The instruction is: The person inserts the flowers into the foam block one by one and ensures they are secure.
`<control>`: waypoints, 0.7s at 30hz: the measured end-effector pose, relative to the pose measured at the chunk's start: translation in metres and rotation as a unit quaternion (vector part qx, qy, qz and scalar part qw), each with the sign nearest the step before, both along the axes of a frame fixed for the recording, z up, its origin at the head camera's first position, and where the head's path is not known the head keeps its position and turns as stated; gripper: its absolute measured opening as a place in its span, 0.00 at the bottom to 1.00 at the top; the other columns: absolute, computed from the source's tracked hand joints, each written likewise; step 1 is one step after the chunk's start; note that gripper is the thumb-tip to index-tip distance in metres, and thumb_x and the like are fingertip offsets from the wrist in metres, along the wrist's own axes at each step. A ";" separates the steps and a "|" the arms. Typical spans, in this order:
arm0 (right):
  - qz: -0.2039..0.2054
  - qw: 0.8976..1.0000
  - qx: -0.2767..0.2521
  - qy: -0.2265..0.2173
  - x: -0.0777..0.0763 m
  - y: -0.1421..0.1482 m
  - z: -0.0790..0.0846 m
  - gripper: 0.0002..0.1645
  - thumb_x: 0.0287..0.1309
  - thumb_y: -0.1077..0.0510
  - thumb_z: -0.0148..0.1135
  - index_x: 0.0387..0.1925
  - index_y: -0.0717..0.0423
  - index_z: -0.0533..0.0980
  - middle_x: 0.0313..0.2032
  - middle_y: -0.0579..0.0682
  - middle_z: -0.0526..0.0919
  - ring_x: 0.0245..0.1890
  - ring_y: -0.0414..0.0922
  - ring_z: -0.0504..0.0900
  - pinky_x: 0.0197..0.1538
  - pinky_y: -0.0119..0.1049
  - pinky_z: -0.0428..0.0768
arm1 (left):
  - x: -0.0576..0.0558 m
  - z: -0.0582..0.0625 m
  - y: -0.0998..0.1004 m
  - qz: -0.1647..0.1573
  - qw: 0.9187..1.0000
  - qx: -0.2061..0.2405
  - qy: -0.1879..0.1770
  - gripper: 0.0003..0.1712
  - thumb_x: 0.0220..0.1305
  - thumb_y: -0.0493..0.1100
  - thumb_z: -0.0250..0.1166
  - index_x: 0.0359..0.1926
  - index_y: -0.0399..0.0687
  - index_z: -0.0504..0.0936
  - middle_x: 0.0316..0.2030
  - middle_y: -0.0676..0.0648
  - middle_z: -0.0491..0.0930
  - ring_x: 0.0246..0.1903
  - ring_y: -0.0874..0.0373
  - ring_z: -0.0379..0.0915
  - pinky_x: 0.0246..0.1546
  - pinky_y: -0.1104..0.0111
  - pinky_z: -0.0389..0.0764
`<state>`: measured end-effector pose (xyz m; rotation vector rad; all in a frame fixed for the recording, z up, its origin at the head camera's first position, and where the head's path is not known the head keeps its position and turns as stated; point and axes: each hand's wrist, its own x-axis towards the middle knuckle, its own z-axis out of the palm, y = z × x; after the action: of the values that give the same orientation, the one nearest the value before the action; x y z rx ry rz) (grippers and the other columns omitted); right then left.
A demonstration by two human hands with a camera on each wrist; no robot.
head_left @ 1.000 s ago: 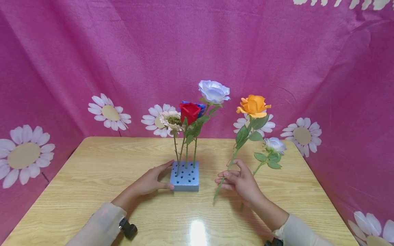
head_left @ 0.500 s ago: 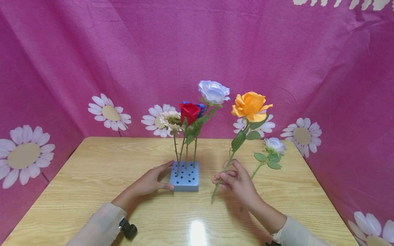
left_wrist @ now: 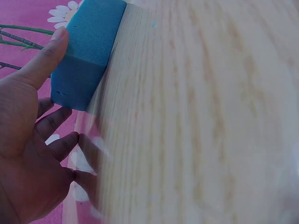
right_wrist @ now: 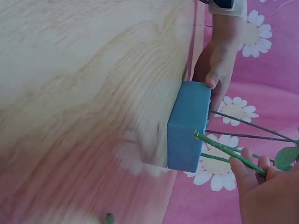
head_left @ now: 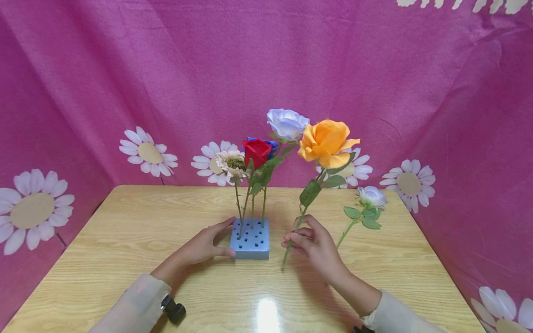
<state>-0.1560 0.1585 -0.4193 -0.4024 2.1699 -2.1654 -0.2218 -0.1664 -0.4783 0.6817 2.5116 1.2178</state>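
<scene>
My left hand (head_left: 201, 245) holds the left side of a blue foam block (head_left: 251, 254) with a grid of holes, thumb at the front corner and forefinger at the back. Upright in the block stand a red rose (head_left: 255, 153), a pale lavender rose (head_left: 287, 124), a cream daisy-like flower (head_left: 231, 165) and a partly hidden blue flower (head_left: 272, 146). To the block's right, my right hand (head_left: 319, 249) pinches the stem of an orange rose (head_left: 326, 144), bloom up and tilted right. In the right wrist view, the lower end of its green stem (right_wrist: 224, 148) appears in front of the block.
A second pale rose (head_left: 372, 198) lies on the wooden table (head_left: 125, 222) at the right, its lower stem hidden behind my right hand. A pink curtain (head_left: 200, 69) printed with white daisies surrounds the table at the back and sides.
My right hand has moved left, bringing the orange rose closer to the block; its bloom now overlaps the upright pale rose's edge in the head view. The left hand stays still.
</scene>
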 end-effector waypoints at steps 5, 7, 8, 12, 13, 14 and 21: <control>0.002 1.000 0.010 0.006 0.000 -0.006 0.003 0.07 0.73 0.71 0.55 0.49 0.68 0.71 0.44 0.78 0.82 0.46 0.59 0.88 0.53 0.55 0.85 | 0.000 0.000 0.000 -0.002 1.000 0.002 0.000 0.61 0.57 0.56 0.78 0.82 0.49 0.53 0.77 0.42 0.62 0.79 0.39 0.48 0.76 0.38 0.49; -0.002 1.000 0.018 0.006 0.000 -0.009 0.003 0.06 0.73 0.70 0.55 0.48 0.68 0.72 0.44 0.76 0.83 0.47 0.61 0.87 0.53 0.55 0.85 | 0.000 0.000 0.000 -0.001 1.000 0.004 -0.001 0.61 0.57 0.56 0.78 0.82 0.49 0.53 0.77 0.42 0.62 0.79 0.39 0.48 0.76 0.38 0.49; -0.003 1.000 0.022 0.007 0.000 -0.011 0.004 0.05 0.73 0.70 0.55 0.47 0.68 0.72 0.44 0.74 0.84 0.48 0.62 0.87 0.53 0.55 0.85 | 0.000 0.000 0.000 -0.002 1.000 0.004 -0.002 0.61 0.57 0.56 0.78 0.82 0.49 0.53 0.77 0.42 0.62 0.79 0.39 0.48 0.76 0.38 0.49; -0.003 0.999 0.031 0.017 0.000 -0.016 0.005 0.04 0.73 0.70 0.56 0.46 0.67 0.73 0.42 0.66 0.87 0.50 0.64 0.86 0.54 0.54 0.85 | 0.000 0.001 0.000 -0.002 1.000 0.008 -0.005 0.61 0.57 0.56 0.78 0.82 0.49 0.52 0.77 0.42 0.62 0.79 0.40 0.48 0.76 0.38 0.49; -0.003 0.999 0.030 0.019 -0.001 -0.017 0.005 0.04 0.73 0.70 0.56 0.46 0.67 0.74 0.41 0.64 0.87 0.50 0.63 0.86 0.55 0.53 0.85 | 0.000 0.001 0.000 -0.002 1.000 0.009 -0.005 0.61 0.57 0.56 0.78 0.82 0.48 0.53 0.77 0.42 0.62 0.79 0.40 0.48 0.76 0.38 0.49; -0.002 0.999 0.030 0.022 -0.001 -0.018 0.006 0.04 0.73 0.70 0.56 0.45 0.67 0.74 0.41 0.63 0.88 0.50 0.61 0.87 0.55 0.53 0.84 | 0.001 0.001 0.000 -0.002 1.000 0.009 -0.006 0.61 0.57 0.56 0.78 0.82 0.48 0.52 0.77 0.42 0.62 0.79 0.40 0.48 0.76 0.38 0.49; -0.022 0.999 0.035 0.033 -0.008 -0.030 0.007 0.03 0.71 0.69 0.58 0.44 0.66 0.76 0.40 0.63 0.88 0.46 0.53 0.89 0.52 0.48 0.87 | 0.000 0.001 0.000 -0.002 1.000 0.011 -0.003 0.61 0.57 0.56 0.78 0.82 0.48 0.53 0.76 0.42 0.63 0.78 0.39 0.49 0.76 0.37 0.48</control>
<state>-0.1640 0.1284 -0.4119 -0.4333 2.3017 -2.1207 -0.2215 -0.1665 -0.4773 0.6873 2.4947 1.2463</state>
